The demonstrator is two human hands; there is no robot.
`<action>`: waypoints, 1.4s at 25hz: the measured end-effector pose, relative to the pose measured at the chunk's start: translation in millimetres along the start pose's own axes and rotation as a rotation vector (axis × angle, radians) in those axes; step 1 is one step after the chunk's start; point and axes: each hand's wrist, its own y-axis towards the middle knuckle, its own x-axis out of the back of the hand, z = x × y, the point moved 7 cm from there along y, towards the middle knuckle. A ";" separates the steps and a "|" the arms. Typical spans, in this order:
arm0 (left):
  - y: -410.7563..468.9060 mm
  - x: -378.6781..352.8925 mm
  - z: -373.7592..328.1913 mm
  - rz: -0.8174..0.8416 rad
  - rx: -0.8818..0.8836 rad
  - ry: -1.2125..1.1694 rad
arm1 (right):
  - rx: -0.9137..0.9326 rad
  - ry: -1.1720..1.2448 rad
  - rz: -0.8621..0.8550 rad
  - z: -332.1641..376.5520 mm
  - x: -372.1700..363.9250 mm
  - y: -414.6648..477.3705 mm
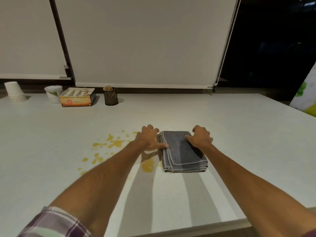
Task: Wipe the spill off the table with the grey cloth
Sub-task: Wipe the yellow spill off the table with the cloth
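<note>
Toward the near edge of the table (222, 127), the folded grey cloth (183, 154) lies dry, touching the right rim of the orange spill (116, 143). The left hand (148, 138) rests at its left edge, fingers loosely spread, thumb on the hem; the right hand (200, 136) sits on its far right corner, fingers curled. Neither pinches yet. Best to grip firmly, then sweep left across the puddles toward the far splashes.

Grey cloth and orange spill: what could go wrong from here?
1. The left forearm lies right over the orange spill, so it might smear the spill.
2. The grey cloth is folded thick; the left hand and right hand sit only at its edges, so it could unfold when lifted.
</note>
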 end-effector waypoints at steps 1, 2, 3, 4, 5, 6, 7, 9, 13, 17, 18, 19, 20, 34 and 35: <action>-6.6 6.1 14.6 -0.055 0.012 0.032 | 0.076 -0.030 -0.009 12.2 -1.4 -2.0; -13.6 12.0 32.0 -0.103 0.035 0.058 | 0.149 -0.042 0.007 24.3 -5.8 -5.4; -20.5 17.0 51.4 -0.142 0.063 0.076 | 0.217 -0.050 0.032 34.6 -11.9 -9.7; -28.0 20.9 72.3 -0.173 0.097 0.089 | 0.276 -0.057 0.057 42.4 -19.3 -14.4; -35.9 23.7 93.8 -0.197 0.132 0.097 | 0.324 -0.074 0.079 48.3 -27.6 -18.5; -45.1 26.3 115.8 -0.215 0.169 0.106 | 0.359 -0.105 0.100 53.3 -36.4 -22.6; -54.0 28.7 137.1 -0.227 0.203 0.117 | 0.379 -0.142 0.114 57.0 -44.1 -25.9; -72.0 31.5 180.8 -0.222 0.273 0.134 | 0.382 -0.183 0.127 63.2 -55.2 -29.4; -105.5 28.4 255.3 -0.146 0.363 0.165 | 0.303 -0.262 0.239 56.1 -76.9 -28.8; -119.7 16.7 285.8 -0.102 0.323 0.203 | 0.272 -0.345 0.322 47.1 -90.1 -28.6; -120.9 15.0 288.0 -0.103 0.306 0.210 | 0.267 -0.336 0.315 43.8 -87.8 -29.4; -121.3 14.0 290.9 -0.111 0.293 0.205 | 0.258 -0.333 0.299 38.7 -86.2 -30.2; -121.2 14.7 294.2 -0.121 0.288 0.192 | 0.250 -0.338 0.280 32.6 -85.2 -30.5; -119.1 14.3 317.2 -0.132 0.324 0.149 | 0.249 -0.345 0.214 32.3 -95.4 -4.8; -118.3 12.2 318.2 -0.123 0.340 0.153 | 0.227 -0.335 0.205 32.2 -94.0 -0.1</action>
